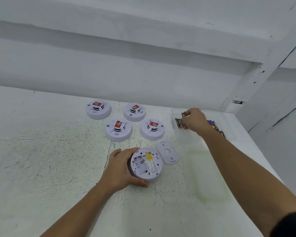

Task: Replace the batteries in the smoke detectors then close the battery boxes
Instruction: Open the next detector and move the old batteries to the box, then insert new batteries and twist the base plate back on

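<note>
The left hand point(117, 168) grips the upturned detector point(146, 164) — right hand point(195, 119) pinches a battery point(183, 114).

L hand point(120, 170) gripping detector point(146, 164), R hand point(195, 120) stretched far fwd, pinching battery point(183, 114)

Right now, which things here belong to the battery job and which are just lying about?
In use: upturned detector in left hand; loose cover plate; clear tray; batteries, one pinched by right hand.
Lying about: four upright detectors, waiting their turn; nothing unrelated shows.

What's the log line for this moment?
left hand grips upturned detector, battery box open, empty | cover on table beside it | right hand pinches battery at tray
</note>
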The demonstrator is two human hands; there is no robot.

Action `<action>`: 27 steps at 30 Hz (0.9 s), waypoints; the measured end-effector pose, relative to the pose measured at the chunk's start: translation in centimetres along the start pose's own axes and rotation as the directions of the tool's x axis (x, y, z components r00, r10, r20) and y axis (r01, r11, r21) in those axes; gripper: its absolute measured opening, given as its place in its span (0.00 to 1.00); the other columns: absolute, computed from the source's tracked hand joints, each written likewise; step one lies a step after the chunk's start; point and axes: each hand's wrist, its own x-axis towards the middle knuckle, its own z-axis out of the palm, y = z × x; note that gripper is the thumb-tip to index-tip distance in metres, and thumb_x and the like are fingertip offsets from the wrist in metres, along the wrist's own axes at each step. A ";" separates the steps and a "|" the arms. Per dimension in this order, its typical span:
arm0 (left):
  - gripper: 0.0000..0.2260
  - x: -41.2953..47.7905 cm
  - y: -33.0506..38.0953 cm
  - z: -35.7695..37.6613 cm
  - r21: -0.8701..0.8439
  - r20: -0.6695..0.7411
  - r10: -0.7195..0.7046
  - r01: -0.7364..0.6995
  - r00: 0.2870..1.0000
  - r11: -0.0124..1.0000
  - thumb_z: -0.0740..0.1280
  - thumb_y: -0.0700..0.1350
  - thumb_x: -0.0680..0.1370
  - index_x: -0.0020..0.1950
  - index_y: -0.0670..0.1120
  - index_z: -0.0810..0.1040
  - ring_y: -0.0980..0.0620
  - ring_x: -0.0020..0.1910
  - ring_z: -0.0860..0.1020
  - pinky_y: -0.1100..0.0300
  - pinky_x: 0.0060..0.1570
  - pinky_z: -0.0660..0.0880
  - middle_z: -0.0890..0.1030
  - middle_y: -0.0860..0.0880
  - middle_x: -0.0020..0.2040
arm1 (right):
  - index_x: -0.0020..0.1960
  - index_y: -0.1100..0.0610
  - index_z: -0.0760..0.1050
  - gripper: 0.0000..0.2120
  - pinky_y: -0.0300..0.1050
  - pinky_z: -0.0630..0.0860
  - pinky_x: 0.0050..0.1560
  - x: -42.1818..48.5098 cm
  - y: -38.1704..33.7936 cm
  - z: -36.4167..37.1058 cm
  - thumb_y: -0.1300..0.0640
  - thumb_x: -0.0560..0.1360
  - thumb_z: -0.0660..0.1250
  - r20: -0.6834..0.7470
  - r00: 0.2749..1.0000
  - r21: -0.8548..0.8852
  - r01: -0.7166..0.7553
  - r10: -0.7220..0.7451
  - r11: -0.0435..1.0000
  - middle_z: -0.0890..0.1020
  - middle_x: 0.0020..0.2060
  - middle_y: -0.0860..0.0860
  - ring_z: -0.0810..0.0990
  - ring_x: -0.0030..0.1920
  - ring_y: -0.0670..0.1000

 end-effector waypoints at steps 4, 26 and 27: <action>0.47 0.0 0.2 -0.1 -0.004 0.002 0.002 -0.002 1.000 1.000 0.73 0.74 0.43 0.61 0.64 0.69 0.72 0.60 0.63 0.59 0.68 0.57 0.73 0.70 0.55 | 0.42 0.64 0.67 0.05 0.41 0.65 0.29 1.3 0.3 0.6 0.68 0.75 0.60 -0.017 0.995 -0.375 0.083 -0.096 0.923 0.73 0.37 0.58 0.74 0.38 0.57; 0.49 0.3 -0.2 -0.1 0.058 0.037 -0.012 0.009 0.999 0.998 0.72 0.75 0.45 0.63 0.66 0.62 0.65 0.62 0.63 0.56 0.72 0.53 0.68 0.73 0.57 | 0.40 0.62 0.73 0.09 0.39 0.64 0.29 3.6 2.6 3.3 0.67 0.76 0.57 -0.081 0.992 -0.482 0.049 -0.100 0.875 0.76 0.35 0.56 0.73 0.34 0.54; 0.49 0.3 -0.2 -0.2 0.063 0.038 -0.012 0.010 0.999 0.998 0.71 0.76 0.45 0.63 0.66 0.62 0.66 0.62 0.63 0.56 0.72 0.53 0.68 0.73 0.57 | 0.40 0.62 0.74 0.09 0.39 0.64 0.27 3.6 2.6 3.3 0.66 0.76 0.57 -0.080 0.991 -0.473 0.055 -0.105 0.879 0.77 0.36 0.57 0.73 0.34 0.54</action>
